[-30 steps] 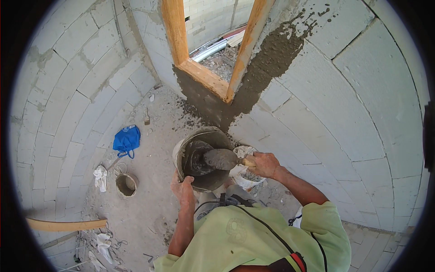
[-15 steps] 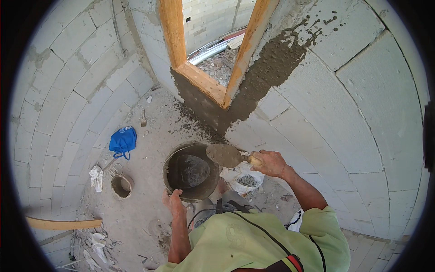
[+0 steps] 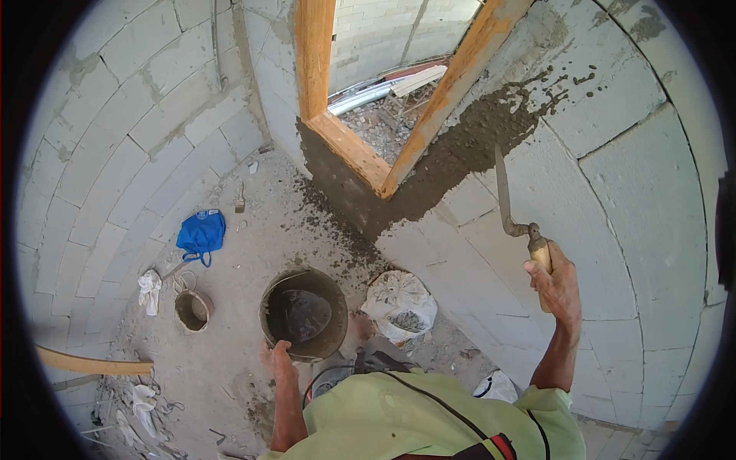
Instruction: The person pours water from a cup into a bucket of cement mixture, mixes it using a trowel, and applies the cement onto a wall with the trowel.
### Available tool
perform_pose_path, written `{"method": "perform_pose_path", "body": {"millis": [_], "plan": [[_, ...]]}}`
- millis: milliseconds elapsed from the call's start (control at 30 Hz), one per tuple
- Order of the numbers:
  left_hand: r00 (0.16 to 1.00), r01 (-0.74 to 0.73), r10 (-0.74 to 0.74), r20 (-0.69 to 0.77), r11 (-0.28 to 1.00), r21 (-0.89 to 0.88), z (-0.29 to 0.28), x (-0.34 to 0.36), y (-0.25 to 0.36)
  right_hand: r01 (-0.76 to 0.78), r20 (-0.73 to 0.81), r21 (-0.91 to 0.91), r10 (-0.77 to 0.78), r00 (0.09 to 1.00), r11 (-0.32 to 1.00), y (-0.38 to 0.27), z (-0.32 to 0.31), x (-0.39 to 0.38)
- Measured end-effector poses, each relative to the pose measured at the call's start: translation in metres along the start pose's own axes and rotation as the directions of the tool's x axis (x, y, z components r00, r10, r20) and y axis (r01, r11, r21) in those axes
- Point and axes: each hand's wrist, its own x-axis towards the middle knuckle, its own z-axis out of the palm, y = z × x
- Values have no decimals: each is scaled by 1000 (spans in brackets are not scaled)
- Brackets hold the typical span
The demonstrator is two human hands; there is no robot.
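Observation:
My right hand (image 3: pixel 558 282) is wrapped round the wooden handle of a trowel (image 3: pixel 504 192). The blade is seen edge-on, its tip at the lower border of the wet mortar (image 3: pixel 460 142) on the block wall. My left hand (image 3: pixel 279 356) grips the near left rim of a dark bucket (image 3: pixel 331 330), held in front of my body. Wet grey mortar (image 3: pixel 300 313) lies in the bucket's bottom. The mortar band runs below a wooden window frame (image 3: pixel 353 149) and along its right side, with loose splashes at its upper right end.
A white sack (image 3: pixel 399 295) stands by the wall, right of the bucket. On the floor to the left are a small pail (image 3: pixel 203 318), a blue bag (image 3: pixel 202 232), a brush (image 3: pixel 240 201) and a white cloth (image 3: pixel 150 287). A curved wooden strip (image 3: pixel 100 363) juts in at left.
My right hand has swung the trowel from above the bucket up and right to the wall, turning the blade edge-on. The bucket has shifted slightly left and down in view, still in my left hand.

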Motion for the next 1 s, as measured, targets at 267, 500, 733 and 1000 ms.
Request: {"method": "perform_pose_path", "body": {"millis": [267,500,733,1000], "plan": [[984,97,-94,153,995,-16,9,-5,19,110,223,-353,-30,974,929,36,83,-62],[970,41,-52,239,998,48,-4,-3,36,323,498,-471,-55,866,821,8,200,-105],[941,-84,39,337,989,121,1,-5,38,546,490,-577,-278,826,607,-5,239,-110],[910,-234,183,372,967,98,-4,-3,37,525,692,-395,-132,710,754,9,259,-97]]}}
